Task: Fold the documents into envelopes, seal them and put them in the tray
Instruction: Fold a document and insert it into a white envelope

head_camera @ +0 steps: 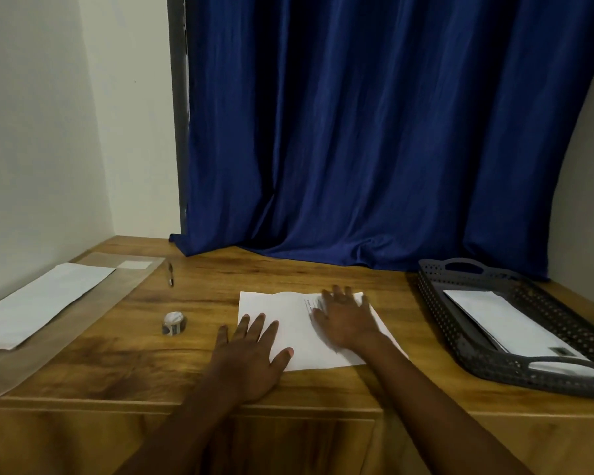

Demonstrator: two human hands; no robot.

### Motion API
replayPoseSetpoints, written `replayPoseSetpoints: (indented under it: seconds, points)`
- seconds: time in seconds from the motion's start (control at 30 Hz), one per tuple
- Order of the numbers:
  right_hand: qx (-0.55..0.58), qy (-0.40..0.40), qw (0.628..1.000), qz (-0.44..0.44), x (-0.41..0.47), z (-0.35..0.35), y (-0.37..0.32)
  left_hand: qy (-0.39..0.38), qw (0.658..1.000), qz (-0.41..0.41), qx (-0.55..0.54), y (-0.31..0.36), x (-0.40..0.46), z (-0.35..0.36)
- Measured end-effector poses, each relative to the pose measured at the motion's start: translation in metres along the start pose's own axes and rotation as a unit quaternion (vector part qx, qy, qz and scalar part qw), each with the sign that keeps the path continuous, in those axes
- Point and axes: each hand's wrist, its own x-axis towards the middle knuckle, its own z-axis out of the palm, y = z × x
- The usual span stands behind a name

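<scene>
A white printed document (290,323) lies on the wooden table (323,272), partly folded over itself. My left hand (251,354) presses flat on its left edge with fingers spread. My right hand (345,317) lies flat on the document's right half, blurred, fingers straight. A white envelope (42,299) lies at the far left of the table. The grey perforated tray (436,303) at the right holds a white envelope (508,320).
A small roll of tape (174,323) stands left of the document. A pen (170,274) lies behind it. A clear plastic sheet (117,296) sits under the left envelope. A blue curtain (374,132) hangs onto the table's back edge.
</scene>
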Motion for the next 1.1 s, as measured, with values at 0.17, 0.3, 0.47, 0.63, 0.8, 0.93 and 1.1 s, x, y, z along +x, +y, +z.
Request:
replayPoseSetpoints:
  seconds: [0.17, 0.3, 0.47, 0.63, 0.8, 0.93, 1.1]
  points:
    - [0.076, -0.078, 0.988, -0.105, -0.005, 0.014, -0.05, 0.005, 1.0, -0.006, 0.01, 0.002, 0.0, -0.001]
    - [0.072, -0.053, 0.993, -0.074, 0.005, 0.022, -0.023, 0.005, 1.0, -0.006, 0.003, 0.001, 0.0, -0.001]
    - [0.019, -0.049, 0.998, 0.037, 0.022, 0.022, 0.035, 0.0, 1.0, -0.004, 0.002, 0.0, 0.0, -0.002]
    - [0.039, -0.021, 0.993, 0.11, 0.02, 0.017, 0.066, -0.005, 1.0, -0.007, -0.005, 0.002, -0.001, -0.004]
    - [0.098, 0.035, 0.983, 0.15, 0.006, 0.019, 0.078, -0.005, 1.0, -0.007, -0.008, 0.001, -0.001, -0.004]
    - [0.235, 0.04, 0.959, 0.153, -0.029, 0.008, 0.094, 0.001, 1.0, -0.004, -0.015, -0.001, -0.002, -0.004]
    - [0.29, 0.056, 0.946, 0.134, -0.086, 0.005, 0.101, 0.002, 1.0, -0.005, -0.02, -0.002, -0.002, -0.003]
